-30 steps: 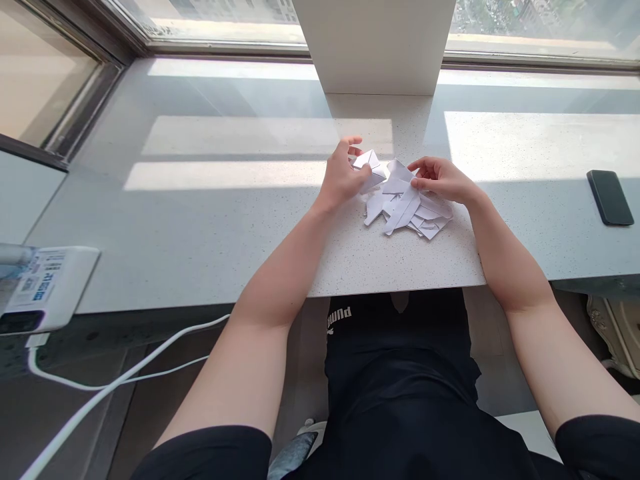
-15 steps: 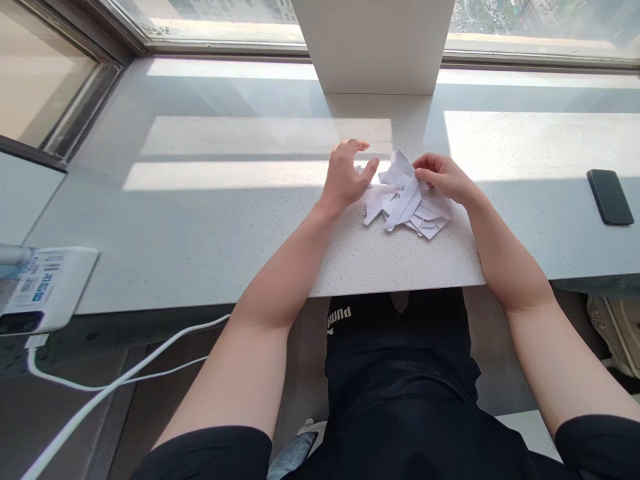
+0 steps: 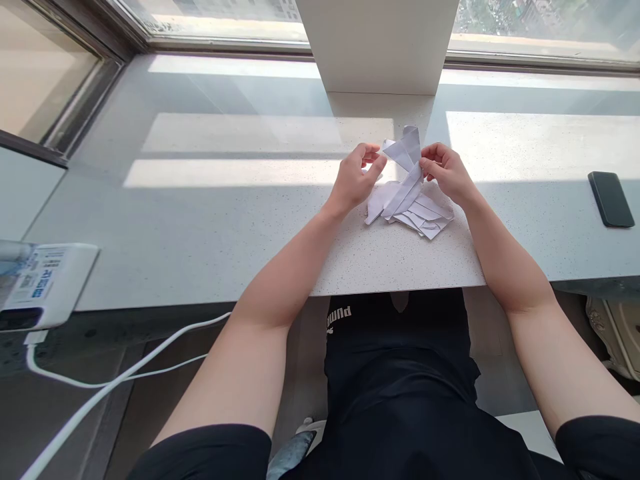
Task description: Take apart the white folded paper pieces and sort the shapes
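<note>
A loose pile of folded white paper pieces (image 3: 425,213) lies near the front edge of the pale speckled counter (image 3: 200,233). My right hand (image 3: 446,172) pinches a folded paper strip (image 3: 407,160) that stands raised above the pile. Just left of this strip is my left hand (image 3: 357,175), its thumb and fingers curved and apart, with nothing between them. A small bit of white paper shows partly behind my left hand.
A dark phone (image 3: 611,199) lies on the counter at the right. At the left edge sits a white device (image 3: 50,280) with a white cable (image 3: 125,377) hanging across the front. A pale pillar (image 3: 377,47) stands at the back between windows.
My right hand has lifted the folded strip, and its top now points up higher. My left hand has moved right, closer to the strip.
</note>
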The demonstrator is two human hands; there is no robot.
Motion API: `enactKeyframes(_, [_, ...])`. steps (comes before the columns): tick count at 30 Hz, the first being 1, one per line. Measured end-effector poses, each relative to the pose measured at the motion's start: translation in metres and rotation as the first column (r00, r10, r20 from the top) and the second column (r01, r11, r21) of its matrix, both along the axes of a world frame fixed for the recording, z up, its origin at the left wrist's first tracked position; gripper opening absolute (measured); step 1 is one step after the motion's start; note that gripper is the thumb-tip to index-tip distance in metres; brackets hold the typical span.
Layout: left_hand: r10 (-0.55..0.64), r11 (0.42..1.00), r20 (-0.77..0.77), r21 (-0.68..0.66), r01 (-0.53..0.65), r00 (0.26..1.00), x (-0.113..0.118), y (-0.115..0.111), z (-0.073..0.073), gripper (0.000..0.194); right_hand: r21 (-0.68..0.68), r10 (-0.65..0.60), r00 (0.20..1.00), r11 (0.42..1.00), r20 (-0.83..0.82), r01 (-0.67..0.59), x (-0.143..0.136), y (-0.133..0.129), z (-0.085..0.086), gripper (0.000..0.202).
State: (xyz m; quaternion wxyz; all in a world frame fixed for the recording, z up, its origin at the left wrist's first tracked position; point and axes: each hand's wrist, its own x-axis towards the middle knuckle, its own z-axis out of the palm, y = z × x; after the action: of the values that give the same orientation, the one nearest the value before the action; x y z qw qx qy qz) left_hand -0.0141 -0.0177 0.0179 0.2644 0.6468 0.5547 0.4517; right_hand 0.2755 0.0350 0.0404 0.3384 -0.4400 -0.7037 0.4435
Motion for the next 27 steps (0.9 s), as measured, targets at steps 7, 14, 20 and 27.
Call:
enactKeyframes(7, [-0.047, 0.999, -0.131, -0.007, 0.047, 0.99, -0.002, -0.007, 0.017, 0.038, 0.011, -0.009, 0.997, 1.0, 0.078, 0.008, -0.001, -0.004, 0.008, 0.05])
enactKeyframes(14, [-0.32, 0.946, -0.332, -0.067, 0.316, 0.887, 0.01, -0.019, 0.016, 0.039, -0.001, -0.054, 0.986, 0.999, 0.156, 0.054, -0.004, -0.007, 0.012, 0.043])
enactKeyframes(20, [-0.363, 0.931, -0.309, -0.097, 0.351, 0.879, 0.013, -0.022, 0.022, 0.027, -0.028, -0.089, 0.987, 0.995, 0.133, 0.094, -0.001, -0.006, 0.01, 0.039])
enactKeyframes(27, [-0.327, 0.945, -0.261, -0.079, 0.318, 0.908, 0.009, -0.017, 0.022, 0.015, 0.094, -0.118, 0.967, 0.991, 0.225, 0.098, 0.016, 0.0, 0.008, 0.032])
